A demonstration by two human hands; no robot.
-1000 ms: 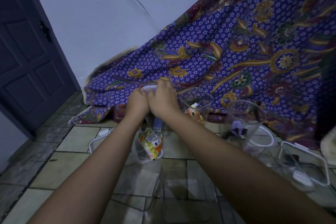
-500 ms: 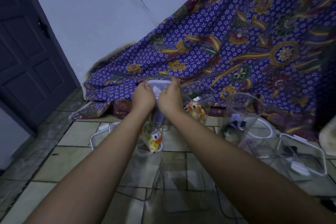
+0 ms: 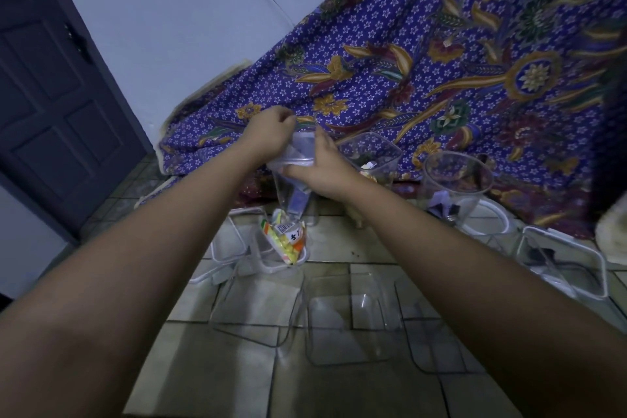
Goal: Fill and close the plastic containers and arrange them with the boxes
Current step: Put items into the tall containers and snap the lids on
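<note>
One patterned cloth fills the back. Before the cloth stand three empty clear containers in a row — others near them are hard to count. Close against the cloth, one tall container is between two hands: the right hand grips its rim, the left hand pinches its lid.

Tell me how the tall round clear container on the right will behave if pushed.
Probably light: the round container is thin clear plastic, holding only small dark items at its bottom. Likely tippy: it is tall and wider at the rim than the base.
</note>
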